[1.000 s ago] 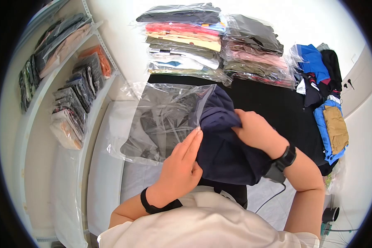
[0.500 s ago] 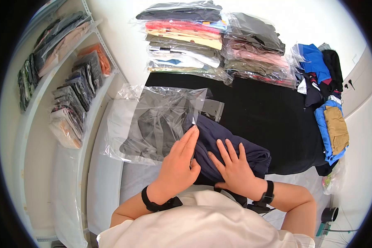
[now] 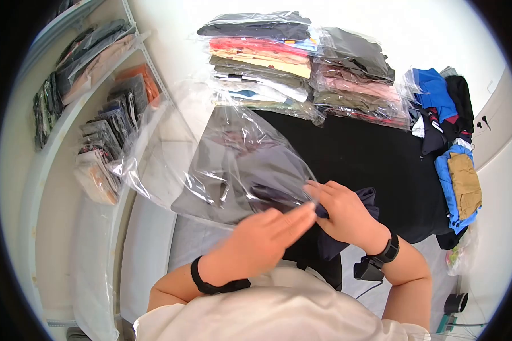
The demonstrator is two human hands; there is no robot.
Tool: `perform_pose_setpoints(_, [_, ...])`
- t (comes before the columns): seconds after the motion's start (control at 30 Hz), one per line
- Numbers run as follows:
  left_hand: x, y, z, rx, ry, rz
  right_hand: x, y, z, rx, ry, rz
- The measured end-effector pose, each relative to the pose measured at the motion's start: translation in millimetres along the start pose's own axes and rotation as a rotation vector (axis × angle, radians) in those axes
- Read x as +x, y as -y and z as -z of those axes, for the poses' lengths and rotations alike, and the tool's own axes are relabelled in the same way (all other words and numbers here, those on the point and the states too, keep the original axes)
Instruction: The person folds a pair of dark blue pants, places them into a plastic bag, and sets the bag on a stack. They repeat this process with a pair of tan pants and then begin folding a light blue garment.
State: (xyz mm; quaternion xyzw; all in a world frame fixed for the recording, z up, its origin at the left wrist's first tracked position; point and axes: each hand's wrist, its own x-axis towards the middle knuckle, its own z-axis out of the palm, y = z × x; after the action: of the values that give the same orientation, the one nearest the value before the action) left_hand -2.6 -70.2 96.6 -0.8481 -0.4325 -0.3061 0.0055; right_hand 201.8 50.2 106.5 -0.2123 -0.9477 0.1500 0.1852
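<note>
A clear plastic bag (image 3: 210,170) spreads, puffed up, over the left part of the black table top, its far end lifted. Dark navy folded clothing (image 3: 331,245) lies at the bag's right end; part of it shows through the film, part sticks out under my right hand. My right hand (image 3: 350,216) is closed, pinching the bag's right edge between thumb and fingers. Just below, my left hand (image 3: 261,241) has its fingers pressed together at that same edge, holding the film; its thumb is hidden and the hand is slightly blurred.
Stacks of bagged folded clothes (image 3: 261,62) and more bagged clothes (image 3: 355,74) stand along the table's back. Loose clothing (image 3: 435,96) and a tan folded piece (image 3: 465,176) lie at the right edge. At left, a white shelf (image 3: 57,142) holds packed garments.
Both hands have come together at the bag's edge. The left moved right and the right rose from lying flat on the navy clothing to a pinch. The bag has been drawn right over the clothing.
</note>
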Motion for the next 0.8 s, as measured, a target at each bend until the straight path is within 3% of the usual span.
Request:
perform_pose_setpoints(0.03, [3,-4,-3,0.011,-0.028,-0.095,2,0,-1,0.000,-0.005,0.001])
perform_pose_setpoints(0.13, [9,-5,-3,-0.007,-0.007,-0.103,7,-7,-6,0.256,-0.053,-0.052])
perform_pose_setpoints(0.2, [12,-2,-1,0.028,-0.017,-0.119,6,-16,-8,1.076,0.067,-0.351])
perform_pose_setpoints(0.23, [12,-1,1,0.042,-0.048,-0.135,13,-1,-1,1.249,-0.028,-0.393])
perform_pose_setpoints(0.33, [15,0,4,0.049,-0.115,-0.164,14,-2,-23,1.179,-0.149,-0.359])
perform_pose_setpoints(0.37, [16,1,4,0.042,-0.151,-0.177,13,6,-20,0.896,-0.113,-0.347])
perform_pose_setpoints(0.4, [18,1,4,0.044,-0.149,-0.180,14,8,-31,0.459,-0.260,-0.118])
perform_pose_setpoints(0.5, [23,-1,0,0.001,-0.247,-0.163,15,21,-51,-0.096,-0.303,0.058])
perform_pose_setpoints(0.6, [22,-6,-2,-0.032,-0.215,-0.158,16,10,-63,0.051,-0.435,0.119])
perform_pose_setpoints(0.67, [19,-9,-1,-0.006,-0.020,-0.335,22,3,-48,0.108,-0.368,0.039])
perform_pose_setpoints(0.7, [16,-8,-3,-0.015,-0.003,-0.346,21,-2,-42,0.366,-0.320,-0.107])
perform_pose_setpoints(0.73, [13,-6,-1,-0.013,-0.001,-0.352,22,-4,-34,0.622,-0.267,-0.254])
perform_pose_setpoints(0.77, [9,-2,5,0.046,-0.112,-0.339,30,13,-19,0.682,-0.502,-0.115])
perform_pose_setpoints(0.8, [4,2,10,0.103,-0.224,-0.326,29,10,-10,0.731,-0.384,-0.313])
